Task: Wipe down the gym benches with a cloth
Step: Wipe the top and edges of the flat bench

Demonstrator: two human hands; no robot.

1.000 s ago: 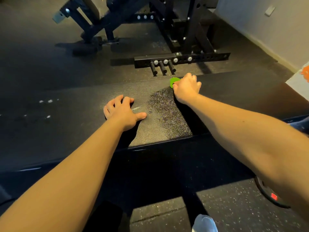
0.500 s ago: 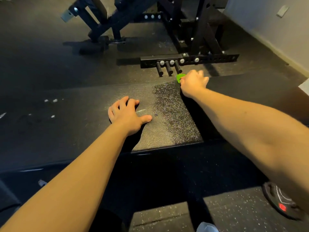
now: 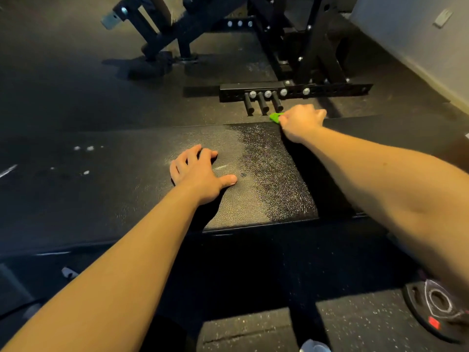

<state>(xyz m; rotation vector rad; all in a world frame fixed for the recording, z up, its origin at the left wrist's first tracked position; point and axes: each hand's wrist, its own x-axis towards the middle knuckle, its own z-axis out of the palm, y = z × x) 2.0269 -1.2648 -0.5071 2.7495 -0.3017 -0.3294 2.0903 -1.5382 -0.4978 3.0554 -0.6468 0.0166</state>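
A long black padded bench (image 3: 121,189) runs across the view in front of me. My right hand (image 3: 300,121) is at the bench's far edge, fingers curled round a small green cloth (image 3: 275,117), of which only a corner shows. A wet, speckled strip (image 3: 271,171) crosses the pad from near edge to far edge, just left of my right arm. My left hand (image 3: 200,171) rests on the pad, fingers bent and thumb out to the right, holding nothing.
Beyond the bench stands a black rack base (image 3: 294,91) with three short pegs pointing at me, and an incline bench frame (image 3: 162,29) farther back. A weight plate (image 3: 436,311) lies on the speckled floor at lower right. A wall (image 3: 418,39) runs along the right.
My right hand with the green cloth has slid further away, up to the bench's far edge, and the wet strip now reaches that edge. The left hand has stayed in place.
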